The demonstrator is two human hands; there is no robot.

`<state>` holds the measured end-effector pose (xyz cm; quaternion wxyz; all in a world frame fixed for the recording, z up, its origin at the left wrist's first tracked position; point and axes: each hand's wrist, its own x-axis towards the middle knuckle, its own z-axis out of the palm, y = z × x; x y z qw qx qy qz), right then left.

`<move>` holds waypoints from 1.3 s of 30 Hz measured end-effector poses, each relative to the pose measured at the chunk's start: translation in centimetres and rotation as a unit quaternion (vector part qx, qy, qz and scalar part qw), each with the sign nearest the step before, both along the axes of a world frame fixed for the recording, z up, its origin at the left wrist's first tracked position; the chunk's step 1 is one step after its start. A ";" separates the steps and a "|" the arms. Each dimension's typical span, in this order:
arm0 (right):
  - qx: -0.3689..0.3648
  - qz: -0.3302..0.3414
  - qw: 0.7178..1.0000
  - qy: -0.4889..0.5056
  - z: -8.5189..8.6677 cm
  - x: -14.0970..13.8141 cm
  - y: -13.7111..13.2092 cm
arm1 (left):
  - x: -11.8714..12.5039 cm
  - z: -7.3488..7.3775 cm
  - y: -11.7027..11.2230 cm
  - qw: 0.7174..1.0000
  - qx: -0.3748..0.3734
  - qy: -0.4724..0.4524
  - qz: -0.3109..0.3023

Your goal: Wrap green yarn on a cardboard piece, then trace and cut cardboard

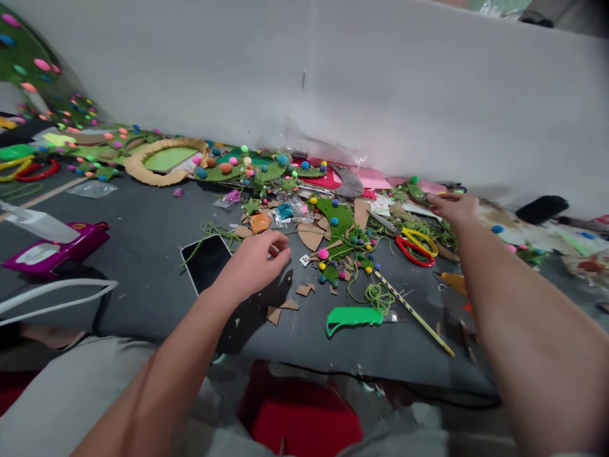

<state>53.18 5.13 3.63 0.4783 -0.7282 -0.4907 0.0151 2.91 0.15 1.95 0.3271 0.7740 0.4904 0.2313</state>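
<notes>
My left hand (261, 259) hovers over the dark table beside a phone (208, 259), its fingers loosely bent and apart from the thumb, with nothing visible in it. Reaching to the back right, my right hand (454, 207) has its fingers stretched toward a green felt piece (415, 189) with pompoms; whether they touch it I cannot tell. Red and yellow scissors (417, 247) lie just below that hand. Between my hands are a green felt shape (335, 219), cardboard scraps (311, 236) and small pompom-dotted felt pieces (330, 274).
In front lie a green cutter (354, 317), a patterned stick (413, 312) and green yarn (379, 297). On the left are a purple glue gun (85, 244), its white cable (57, 293) and a tan ring (155, 171). A white wall (238, 70) stands behind.
</notes>
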 end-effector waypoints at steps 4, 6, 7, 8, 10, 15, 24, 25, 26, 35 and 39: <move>-0.090 -0.049 0.991 0.087 -0.5 0.1 1.9 | 0.0 0.0 -0.1 1.000 0.002 0.005 0.004; -0.107 -0.036 0.988 0.103 -0.9 -0.5 2.8 | 0.1 0.1 -0.1 1.000 0.003 0.007 0.009; -0.113 -0.022 0.988 0.106 -1.2 -1.0 3.3 | 0.2 0.2 -0.1 1.000 0.003 0.008 0.012; -0.118 -0.006 0.987 0.107 -1.4 -1.6 3.9 | 0.3 0.2 -0.1 1.000 0.003 0.009 0.013; -0.127 0.026 0.986 0.102 -1.8 -3.1 5.2 | 0.5 0.3 -0.2 1.000 0.002 0.013 0.013; -0.123 0.080 0.987 0.072 -2.4 -7.1 8.6 | 0.7 0.3 -0.3 1.000 0.007 0.025 0.012; -0.161 0.067 0.984 -0.023 -1.8 -9.3 8.4 | 0.7 0.1 0.0 0.996 0.057 0.072 -0.016; -0.153 0.059 0.986 -0.038 -1.3 -9.5 8.0 | 0.9 0.1 0.1 0.994 0.066 0.082 -0.026; -0.140 0.054 0.987 -0.054 -0.7 -10.0 7.5 | 1.1 0.0 0.3 0.992 0.076 0.094 -0.038; -0.238 0.364 0.886 -0.158 1.6 -20.9 -2.3 | 4.9 -0.8 3.5 0.952 0.153 0.214 -0.155; -0.241 0.377 0.871 -0.201 -0.2 -23.5 -6.2 | 6.6 -0.3 4.0 0.942 0.154 0.264 -0.136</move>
